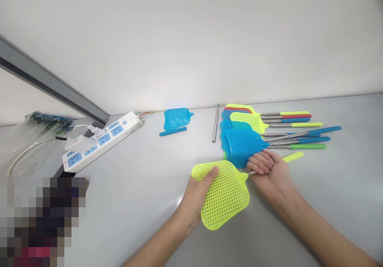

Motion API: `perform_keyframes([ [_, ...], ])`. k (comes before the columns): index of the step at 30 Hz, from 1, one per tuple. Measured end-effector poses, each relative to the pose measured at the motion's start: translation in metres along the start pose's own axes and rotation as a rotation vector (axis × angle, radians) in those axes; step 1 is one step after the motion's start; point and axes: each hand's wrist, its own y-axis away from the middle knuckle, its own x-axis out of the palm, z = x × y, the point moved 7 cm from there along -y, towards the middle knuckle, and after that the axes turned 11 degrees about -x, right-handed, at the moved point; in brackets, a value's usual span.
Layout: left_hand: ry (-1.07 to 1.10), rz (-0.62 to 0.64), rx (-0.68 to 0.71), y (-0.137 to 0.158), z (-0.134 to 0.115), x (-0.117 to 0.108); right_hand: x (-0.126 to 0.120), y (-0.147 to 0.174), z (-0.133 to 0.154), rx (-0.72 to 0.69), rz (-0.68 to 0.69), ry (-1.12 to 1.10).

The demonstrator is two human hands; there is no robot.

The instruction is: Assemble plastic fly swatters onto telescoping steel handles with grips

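Observation:
A yellow-green fly swatter (226,195) is held between both hands above the grey table. My left hand (197,195) grips the left edge of its perforated head, thumb on top and the other fingers hidden underneath. Around its metal rod, just right of the head, my right hand (269,171) is closed; the yellow grip (293,156) sticks out beyond that hand. Right behind lies a pile of fly swatters, with a blue swatter head (243,145) closest to my right hand. Their rods and coloured handles point to the right.
On the table behind my left hand lie a loose blue swatter head (177,118), a blue grip (172,131) and a bare metal rod (216,123). A white power strip (103,141) with plugs and a cable sits at left, near a clear plastic bag (32,139). A wall stands behind.

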Motion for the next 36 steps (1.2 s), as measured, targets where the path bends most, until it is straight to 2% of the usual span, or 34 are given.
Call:
perform_keyframes([
  [14,0.035,0.02,-0.052,0.0089,-0.0011,0.0046,-0.002,0.0014,-0.0007,0.059,-0.045,0.023],
  [28,-0.047,-0.034,-0.063,0.0027,0.001,-0.0004,-0.0031,0.0053,0.0022,-0.099,-0.053,0.038],
  [36,-0.01,-0.001,-0.071,-0.0004,0.0038,-0.0009,-0.0047,0.0062,0.0033,-0.129,-0.029,0.021],
])
